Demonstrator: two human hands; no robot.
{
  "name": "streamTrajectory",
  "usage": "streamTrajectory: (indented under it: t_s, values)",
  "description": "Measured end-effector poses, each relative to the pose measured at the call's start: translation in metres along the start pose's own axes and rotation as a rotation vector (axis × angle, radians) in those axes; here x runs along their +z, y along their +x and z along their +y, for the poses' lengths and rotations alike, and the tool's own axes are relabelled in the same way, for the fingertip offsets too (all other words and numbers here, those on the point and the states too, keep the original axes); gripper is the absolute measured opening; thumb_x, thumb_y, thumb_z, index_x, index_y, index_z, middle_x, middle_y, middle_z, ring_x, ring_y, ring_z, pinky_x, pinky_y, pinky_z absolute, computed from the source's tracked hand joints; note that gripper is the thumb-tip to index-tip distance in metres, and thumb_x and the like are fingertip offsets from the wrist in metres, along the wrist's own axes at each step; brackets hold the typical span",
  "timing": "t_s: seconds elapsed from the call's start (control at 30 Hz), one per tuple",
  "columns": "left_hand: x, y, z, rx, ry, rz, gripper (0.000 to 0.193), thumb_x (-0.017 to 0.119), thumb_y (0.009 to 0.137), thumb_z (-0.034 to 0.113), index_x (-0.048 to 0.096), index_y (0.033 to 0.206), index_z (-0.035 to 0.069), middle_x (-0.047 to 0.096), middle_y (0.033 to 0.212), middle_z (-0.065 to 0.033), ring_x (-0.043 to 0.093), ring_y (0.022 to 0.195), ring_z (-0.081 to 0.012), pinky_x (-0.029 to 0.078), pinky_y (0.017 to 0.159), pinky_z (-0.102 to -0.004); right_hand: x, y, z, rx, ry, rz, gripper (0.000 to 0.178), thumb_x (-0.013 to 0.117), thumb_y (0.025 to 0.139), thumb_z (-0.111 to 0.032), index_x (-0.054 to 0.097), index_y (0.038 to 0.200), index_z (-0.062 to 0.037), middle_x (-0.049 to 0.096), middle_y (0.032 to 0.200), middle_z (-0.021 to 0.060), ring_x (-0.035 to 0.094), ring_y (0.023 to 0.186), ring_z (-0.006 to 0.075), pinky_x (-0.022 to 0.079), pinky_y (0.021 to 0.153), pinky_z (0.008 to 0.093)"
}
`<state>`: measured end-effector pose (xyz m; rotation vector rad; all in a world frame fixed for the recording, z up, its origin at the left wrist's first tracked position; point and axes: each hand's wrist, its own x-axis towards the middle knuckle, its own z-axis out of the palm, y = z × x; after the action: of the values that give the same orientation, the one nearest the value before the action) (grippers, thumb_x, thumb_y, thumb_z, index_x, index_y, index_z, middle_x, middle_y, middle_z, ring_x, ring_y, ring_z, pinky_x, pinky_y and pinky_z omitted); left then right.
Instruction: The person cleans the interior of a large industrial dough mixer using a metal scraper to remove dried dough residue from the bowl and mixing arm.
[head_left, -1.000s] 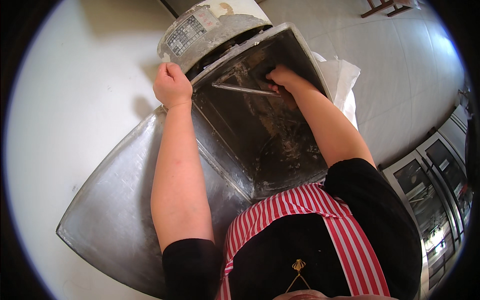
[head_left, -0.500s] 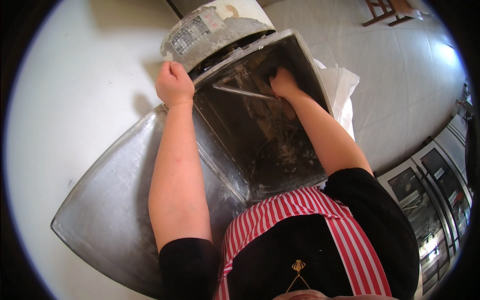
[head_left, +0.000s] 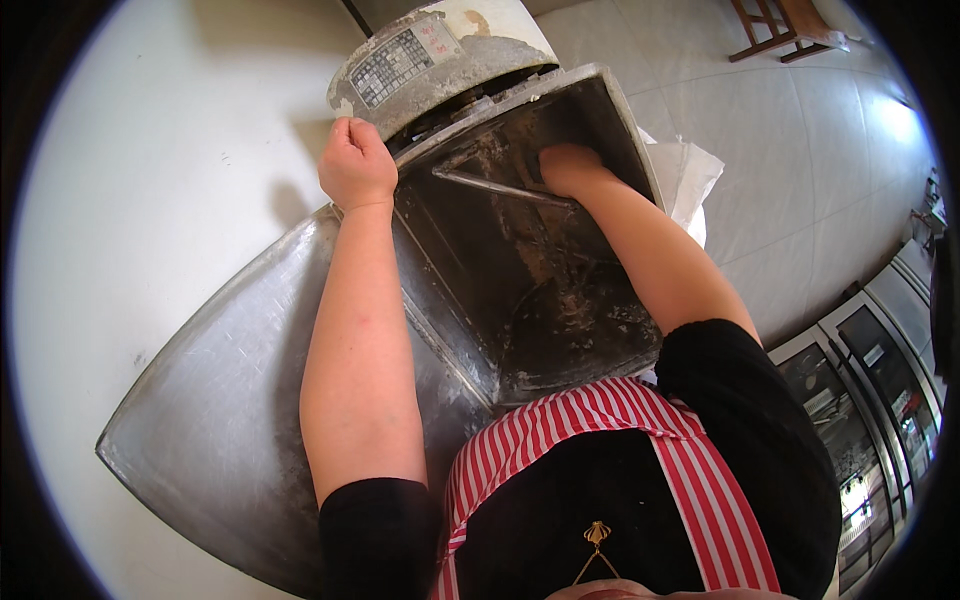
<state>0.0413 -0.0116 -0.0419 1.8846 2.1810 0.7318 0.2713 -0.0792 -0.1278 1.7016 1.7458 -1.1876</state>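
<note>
My left hand (head_left: 357, 165) is closed in a fist beside the worn, rounded machine housing (head_left: 485, 58), at the far left corner of a deep metal bin (head_left: 640, 150). Whatever it grips is hidden. My right hand (head_left: 576, 168) reaches down inside the bin near its far right side, its fingers bent away out of sight. A thin metal rod (head_left: 500, 187) runs across the bin and ends near my right wrist. Dark walls with pale, crusty residue (head_left: 575, 300) line the inside. A large curved metal panel (head_left: 210, 400) slopes out to the left beneath my left forearm.
A white wall (head_left: 120, 200) stands close on the left. White cloth or sacking (head_left: 690, 180) hangs past the bin's right edge. Further right are grey floor tiles (head_left: 770, 160), a wooden stool or chair (head_left: 785, 25) and glass-doored metal cabinets (head_left: 850, 400).
My right hand has shifted slightly within the bin, its thumb side no longer showing. The left hand keeps its closed pose at the corner. The whole view has moved a little.
</note>
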Motion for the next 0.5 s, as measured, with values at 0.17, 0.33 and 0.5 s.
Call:
streamTrajectory:
  t_s: [0.17,0.33,0.5]
  values:
    - [0.001,0.001,0.001,0.007,0.016,0.005,0.023,0.045,0.084,0.024,0.057,0.071,0.009,0.06,0.065,-0.0111,0.058,0.061,-0.0342,0.045,0.055,-0.0428,-0.008,0.015,0.002,-0.067,-0.053,-0.023,0.028,0.048,0.082,-0.014,0.066,0.1,-0.0031,0.063,0.107,0.0177,0.06,0.101,0.0319,0.049,0.083,0.0417]
    - [-0.002,0.001,-0.001,-0.045,0.044,-0.055,0.026,0.046,0.084,0.025,0.061,0.074,0.007,0.061,0.065,-0.0112,0.058,0.061,-0.0302,0.045,0.058,-0.0364,-0.007,0.005,-0.006,-0.093,-0.036,0.036,0.028,0.047,0.082,-0.013,0.066,0.099,-0.0022,0.062,0.107,0.0185,0.06,0.102,0.0321,0.048,0.086,0.041]
    - [0.001,0.001,-0.003,-0.01,0.002,-0.005,0.026,0.046,0.084,0.025,0.06,0.073,0.006,0.059,0.063,-0.0117,0.056,0.059,-0.0305,0.044,0.056,-0.0366,-0.002,0.0,-0.003,-0.117,0.054,0.03,0.027,0.047,0.081,-0.012,0.066,0.099,-0.0016,0.062,0.107,0.0186,0.06,0.101,0.0316,0.049,0.084,0.0407]
